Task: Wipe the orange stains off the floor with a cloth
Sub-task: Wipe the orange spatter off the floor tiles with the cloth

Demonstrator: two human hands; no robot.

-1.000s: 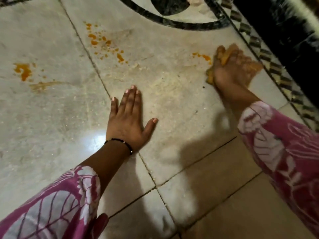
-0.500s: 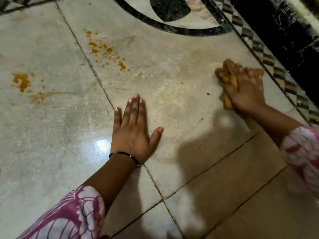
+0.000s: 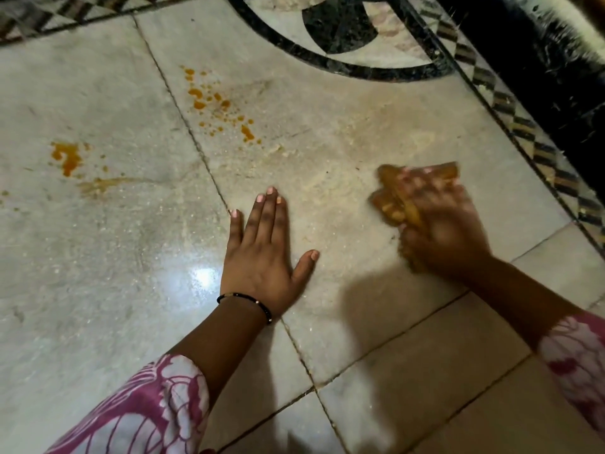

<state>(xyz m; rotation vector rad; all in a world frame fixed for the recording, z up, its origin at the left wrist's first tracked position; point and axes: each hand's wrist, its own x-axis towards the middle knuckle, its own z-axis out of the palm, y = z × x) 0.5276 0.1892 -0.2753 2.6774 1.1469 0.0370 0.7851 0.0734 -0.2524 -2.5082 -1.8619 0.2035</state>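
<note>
My right hand (image 3: 445,231), blurred by motion, grips a bunched orange-stained cloth (image 3: 397,198) and presses it on the pale marble floor (image 3: 131,257) at the right. My left hand (image 3: 262,253) lies flat on the floor with straight fingers, a black bracelet at the wrist. A cluster of orange drops (image 3: 219,106) lies further ahead of the left hand. A larger orange stain (image 3: 67,157) with a pale smear (image 3: 104,184) beneath it sits at the far left. Faint yellowish residue marks the floor between the hands.
A dark curved inlay band (image 3: 327,68) runs across the top. A checkered border strip (image 3: 523,126) and black stone edge (image 3: 556,77) run down the right side. Tile joints cross the floor near both wrists.
My right hand has dragged the cloth toward me and leftward. The orange spot that lay near it one second ago is gone. The left hand has stayed flat in place.
</note>
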